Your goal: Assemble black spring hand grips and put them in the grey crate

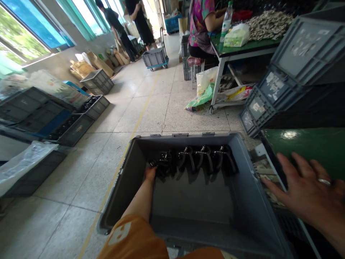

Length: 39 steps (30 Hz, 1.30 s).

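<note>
A deep grey plastic crate (194,201) lies below me, with several black clamp-like parts (205,158) standing in a row along its far wall. Each has curved arms and a small shiny metal piece on top. My left hand (150,174) reaches down into the far left corner, its fingers closed around another black clamp-like part (153,164) at the row's left end. The fingertips are partly hidden. Over the edge of a green tabletop (302,142), at the right, my right hand (309,187) is spread open with nothing in it; a ring is on one finger.
Stacked grey crates (302,50) stand at the right, beside a green worktable (223,50) where a person sits. More crates (78,129) holding black parts line the left. Farther off, two people stand near a trolley (159,64). A yellow line (140,126) crosses the floor.
</note>
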Motion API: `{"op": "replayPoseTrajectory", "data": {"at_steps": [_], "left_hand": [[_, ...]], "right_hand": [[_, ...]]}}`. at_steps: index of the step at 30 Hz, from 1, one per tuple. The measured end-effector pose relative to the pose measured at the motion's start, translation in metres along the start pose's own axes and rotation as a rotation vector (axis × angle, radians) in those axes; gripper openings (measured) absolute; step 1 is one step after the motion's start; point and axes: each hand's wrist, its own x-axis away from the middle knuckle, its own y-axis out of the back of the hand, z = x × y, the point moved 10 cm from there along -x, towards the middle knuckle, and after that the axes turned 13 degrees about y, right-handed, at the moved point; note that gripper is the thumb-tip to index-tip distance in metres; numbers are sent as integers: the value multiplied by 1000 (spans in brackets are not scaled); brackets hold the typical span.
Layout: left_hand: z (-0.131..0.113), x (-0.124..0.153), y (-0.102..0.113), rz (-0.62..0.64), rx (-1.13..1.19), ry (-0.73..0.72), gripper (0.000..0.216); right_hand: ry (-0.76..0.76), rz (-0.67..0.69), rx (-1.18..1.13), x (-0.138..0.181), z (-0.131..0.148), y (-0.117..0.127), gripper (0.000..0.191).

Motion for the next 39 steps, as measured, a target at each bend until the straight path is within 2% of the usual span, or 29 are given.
{"op": "replayPoseTrajectory", "data": {"at_steps": [5,9,11,14,18,21,27,30,33,39], "left_hand": [[-38,6,-13,128,-64,-183,35],[-61,17,-25,95,-148,-266,46],[-58,20,-24,14,-185,-238,50],[-36,23,-20,-85,-245,-122,56],[-15,23,-25,-73,-343,-52,51],[-20,27,-30,-69,-410,-106,44],[-34,43,-37,-92,-535,-219,62],[-37,44,-42,-39,-608,-265,67],[-39,42,-48,41,-679,-317,81],[-46,30,-54,123,-794,-282,96]], "right_hand": [[0,15,2,0,0,0,68],[-5,-5,-8,0,-1,0,66],[-6,-5,-5,0,-1,-1,66],[-1,-2,7,0,0,0,65],[3,-5,29,0,1,3,66],[5,4,34,0,2,4,66],[2,17,41,-1,3,5,64],[1,14,32,0,2,4,64],[3,-4,35,0,1,2,65],[4,-6,34,1,1,2,66]]}}
